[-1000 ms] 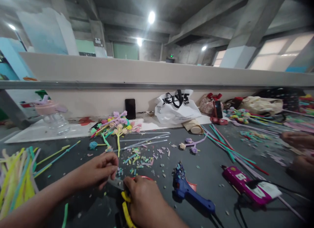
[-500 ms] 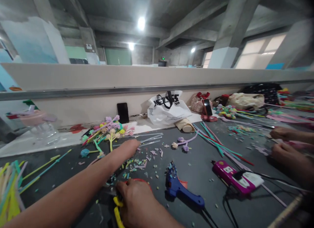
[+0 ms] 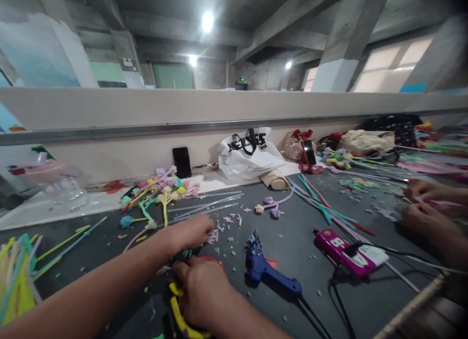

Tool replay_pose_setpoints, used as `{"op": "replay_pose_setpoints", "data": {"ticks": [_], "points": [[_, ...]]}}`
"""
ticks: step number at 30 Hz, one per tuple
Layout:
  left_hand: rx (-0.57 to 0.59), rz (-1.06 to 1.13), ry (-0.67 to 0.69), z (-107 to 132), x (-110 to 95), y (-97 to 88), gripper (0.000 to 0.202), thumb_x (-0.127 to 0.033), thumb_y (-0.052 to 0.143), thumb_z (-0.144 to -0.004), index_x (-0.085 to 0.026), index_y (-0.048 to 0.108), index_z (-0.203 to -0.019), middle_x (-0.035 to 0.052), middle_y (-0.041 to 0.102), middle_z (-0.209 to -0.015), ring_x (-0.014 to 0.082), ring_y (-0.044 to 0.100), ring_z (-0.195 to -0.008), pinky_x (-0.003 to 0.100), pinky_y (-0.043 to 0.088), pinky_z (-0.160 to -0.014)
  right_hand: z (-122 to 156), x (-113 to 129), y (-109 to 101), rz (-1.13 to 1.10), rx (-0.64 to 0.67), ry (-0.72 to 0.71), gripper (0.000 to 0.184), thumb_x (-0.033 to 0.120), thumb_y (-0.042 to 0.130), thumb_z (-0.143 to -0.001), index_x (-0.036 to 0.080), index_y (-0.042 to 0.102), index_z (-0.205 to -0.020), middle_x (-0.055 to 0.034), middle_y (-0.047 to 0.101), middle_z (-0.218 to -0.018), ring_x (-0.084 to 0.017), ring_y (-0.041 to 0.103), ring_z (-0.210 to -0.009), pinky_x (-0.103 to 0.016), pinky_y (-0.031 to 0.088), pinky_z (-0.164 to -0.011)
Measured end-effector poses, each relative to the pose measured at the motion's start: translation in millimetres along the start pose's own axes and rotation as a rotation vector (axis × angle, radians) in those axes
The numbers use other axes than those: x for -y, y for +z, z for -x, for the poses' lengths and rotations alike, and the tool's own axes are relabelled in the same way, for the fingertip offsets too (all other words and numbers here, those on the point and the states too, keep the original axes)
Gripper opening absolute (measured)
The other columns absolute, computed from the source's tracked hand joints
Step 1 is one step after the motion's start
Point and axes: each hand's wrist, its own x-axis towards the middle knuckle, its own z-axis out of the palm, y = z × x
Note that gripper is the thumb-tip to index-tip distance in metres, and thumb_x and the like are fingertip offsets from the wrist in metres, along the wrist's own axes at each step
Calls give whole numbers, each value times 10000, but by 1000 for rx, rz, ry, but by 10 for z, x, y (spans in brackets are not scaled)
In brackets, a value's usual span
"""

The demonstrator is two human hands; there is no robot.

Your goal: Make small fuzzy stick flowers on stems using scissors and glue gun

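My left hand [image 3: 192, 231] reaches forward over the dark table [image 3: 292, 251], its fingers curled down onto a scatter of small coloured pipe-cleaner scraps [image 3: 223, 227]. What it pinches is hidden. My right hand [image 3: 199, 290] lies near the front edge, closed around yellow-handled scissors [image 3: 179, 314]. Just beyond my left hand lie several thin grey wire stems [image 3: 208, 205] and a bunch of pastel pipe-cleaner flowers [image 3: 161, 188].
A blue glue gun [image 3: 266, 271] and a magenta glue gun [image 3: 343, 254] with cables lie to the right. Another person's hands [image 3: 427, 207] work at the far right. Coloured pipe cleaners [image 3: 18, 275] pile at left. A white bag [image 3: 250, 154], phone [image 3: 182, 162] and jar [image 3: 58, 183] stand at the back.
My left hand left the scissors, stretched out towards the wire stems, then drew back a little onto the scraps. My right hand stayed on the scissors.
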Motion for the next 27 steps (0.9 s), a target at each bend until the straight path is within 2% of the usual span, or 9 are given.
{"op": "replay_pose_setpoints", "data": {"ticks": [5, 11, 17, 24, 27], "points": [[-3, 182, -68, 44, -78, 68, 120, -119, 526, -636, -166, 530, -526, 22, 564, -546, 153, 519, -539, 248, 370, -526, 2, -4, 12, -17, -18, -17, 448, 220, 500, -595, 223, 534, -1042, -62, 671, -867, -238, 623, -692, -288, 448, -518], [86, 564, -134, 134, 18, -71, 91, -270, 477, -708, -187, 462, -675, -55, 496, -423, 134, 514, -390, 222, 394, -408, 7, 8, 10, 45, 25, 17, 308, 234, 502, -597, 218, 571, -897, -64, 655, -745, -217, 601, -597, -262, 402, -463], [77, 859, -141, 207, 93, -59, 167, -267, 541, -655, -177, 458, -767, -74, 497, -490, 112, 517, -432, 219, 422, -427, -9, 22, 11, 51, 36, 28, 344, 233, 489, -614, 222, 577, -946, -81, 656, -763, -231, 605, -598, -270, 392, -454], [63, 1046, -126, 268, 92, 8, 306, -304, 606, -669, -133, 536, -913, -45, 528, -599, 89, 508, -474, 214, 427, -453, 7, 4, -4, 8, 7, 31, 336, 254, 488, -650, 228, 579, -973, -73, 650, -786, -219, 600, -638, -270, 403, -497], [45, 1107, -117, 303, 121, 21, 343, -320, 619, -677, -135, 530, -951, -47, 526, -605, 81, 501, -459, 207, 413, -441, 22, -14, -14, -26, 18, 25, 418, 299, 521, -646, 230, 553, -1057, -76, 638, -848, -226, 591, -697, -288, 424, -554]]}}
